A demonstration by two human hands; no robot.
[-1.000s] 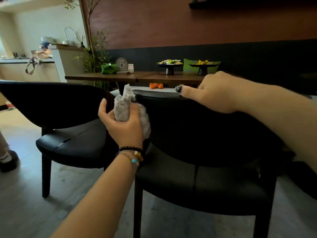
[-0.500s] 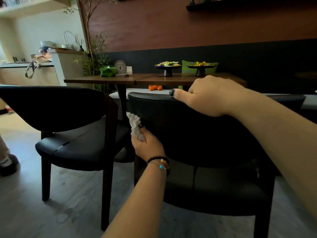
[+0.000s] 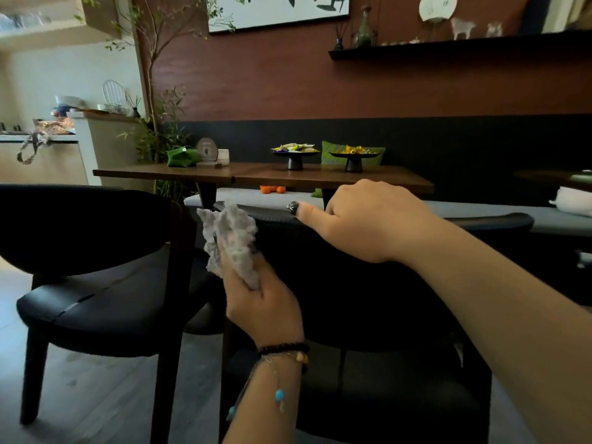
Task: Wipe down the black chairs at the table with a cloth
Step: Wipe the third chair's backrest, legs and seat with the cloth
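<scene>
Two black chairs stand in front of a wooden table [image 3: 262, 177]. My left hand [image 3: 262, 302] grips a crumpled grey cloth [image 3: 232, 241] and holds it against the left end of the near chair's backrest [image 3: 346, 283], just below its top edge. My right hand [image 3: 362, 219] grips the top rim of that same backrest, thumb stretched along the rim and fingers curled over the far side. The second black chair [image 3: 89, 270] stands to the left, untouched.
On the table stand two black footed dishes of sweets [image 3: 294, 153], a green pouch [image 3: 182, 157] and a small round sign [image 3: 207, 152]. A bench with a green cushion [image 3: 333, 155] runs behind it. A plant and a counter are at the left.
My left hand with the cloth dropped down the backrest's left edge, then rose again toward the top. My right hand stayed on the rim. The camera tilted up.
</scene>
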